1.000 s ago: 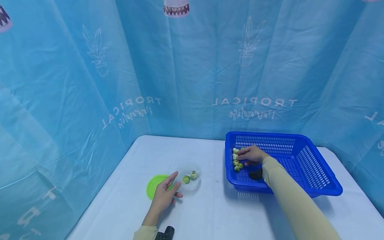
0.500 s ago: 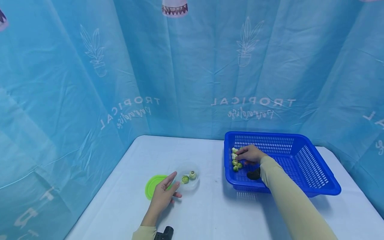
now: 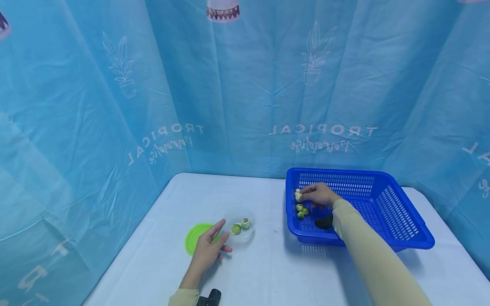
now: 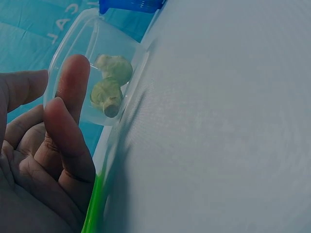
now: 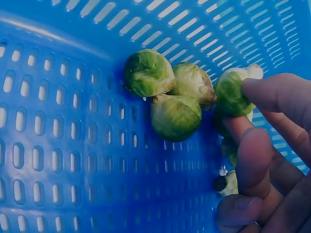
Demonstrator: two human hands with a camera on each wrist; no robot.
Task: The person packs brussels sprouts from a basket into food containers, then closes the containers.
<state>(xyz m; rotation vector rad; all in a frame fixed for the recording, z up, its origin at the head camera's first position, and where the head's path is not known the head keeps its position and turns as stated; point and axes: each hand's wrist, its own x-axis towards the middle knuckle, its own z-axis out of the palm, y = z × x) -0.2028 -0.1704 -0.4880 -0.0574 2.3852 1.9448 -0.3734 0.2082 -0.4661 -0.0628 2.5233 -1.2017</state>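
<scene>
My right hand (image 3: 320, 195) reaches into the left part of a blue plastic basket (image 3: 415, 229). Its thumb and finger pinch a Brussels sprout (image 5: 233, 92) near the basket's wall. Beside it lie several other sprouts, including a cluster of three with a green sprout (image 5: 176, 117) in front. On the left, my left hand (image 3: 208, 248) stays beside a clear plastic bowl (image 3: 248, 239), its fingers loosely extended and overlapping the rim in the left wrist view. Inside the bowl sit two sprouts, one greener sprout (image 3: 235, 229) and one paler sprout (image 3: 245, 223).
A bright green round lid (image 3: 194, 237) lies on the white-covered table (image 3: 264, 272), partly behind my left hand. Blue printed curtains (image 3: 245, 106) hang along the back and sides. The basket's raised rim stands around the sprouts on the right.
The pinched sprout has shifted slightly away from the nearer cluster, leaving a gap, as my right hand moved a little toward the back. My left hand has stayed by the bowl.
</scene>
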